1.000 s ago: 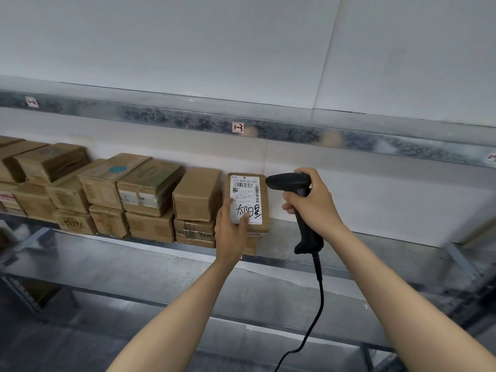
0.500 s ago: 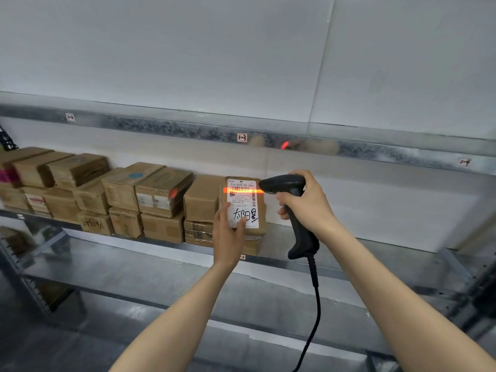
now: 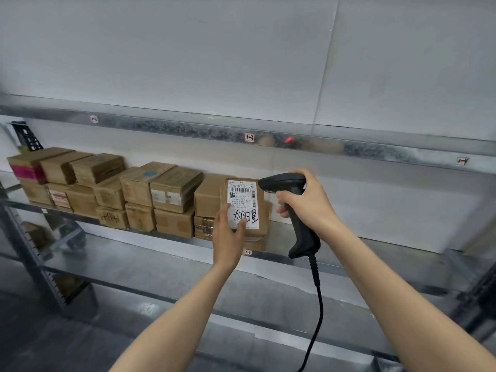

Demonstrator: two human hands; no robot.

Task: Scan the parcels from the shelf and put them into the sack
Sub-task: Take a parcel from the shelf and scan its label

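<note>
My left hand holds a small brown parcel upright in front of the shelf, its white label with a barcode and black handwriting facing me. My right hand grips a black corded barcode scanner by its handle, its head pointing left at the top of the label, very close to the parcel. No red beam shows on the label now. Several more brown cardboard parcels are stacked on the metal shelf to the left. The sack is out of view.
A metal rail of the shelf above runs across, with small number tags and a faint red reflection. A lower shelf level lies below. The scanner's black cable hangs down between my arms. A shelf upright stands at the left.
The red scan line that lay across the label's barcode half a second ago is gone. My view has shifted, so more parcels show at the left. Both hands keep their hold.
</note>
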